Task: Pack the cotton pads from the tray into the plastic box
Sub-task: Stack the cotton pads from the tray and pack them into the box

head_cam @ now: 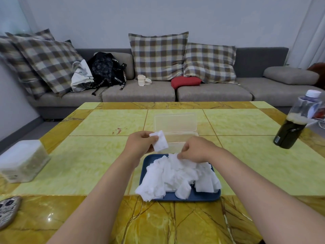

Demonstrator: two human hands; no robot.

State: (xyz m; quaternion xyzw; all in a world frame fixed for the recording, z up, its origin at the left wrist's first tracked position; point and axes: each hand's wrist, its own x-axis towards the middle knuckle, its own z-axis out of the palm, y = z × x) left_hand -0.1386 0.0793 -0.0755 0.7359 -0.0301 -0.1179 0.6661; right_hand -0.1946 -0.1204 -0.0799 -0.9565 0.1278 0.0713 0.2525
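Both hands work over a yellow marble table (pixel 88 164). The left hand (pixel 139 143) is raised above the table and grasps 1 white pad (pixel 160 143) between thumb and curled fingers. This pad hangs just in front of the box (pixel 177 140), at its left near corner, and I cannot tell if it touches the box.

The right hand (pixel 197 149) is lower, at the far edge of the tray (pixel 184 198). Its fingers are bent and pinch the top of the pile (pixel 175 175) of pads. How many pads it pinches I cannot tell.

The tray is blue and lies close to the person, in the middle of the table. The pile fills most of it, and some pads hang over the left near rim. The box is clear plastic and stands just behind the tray. Its lid (pixel 175 122) is open and stands upright at the back. What is inside the box is hard to see.

At the left edge of the table there is a white container (pixel 22 161), and at the near left corner a patterned flat object (pixel 8 211). At the right stands a dark bottle (pixel 292 131) with a white cap.

Behind the table is a grey sofa (pixel 140 92) with checked cushions (pixel 158 55), a black bag (pixel 105 69), a white bag (pixel 80 76) and 1 red cushion (pixel 186 81).
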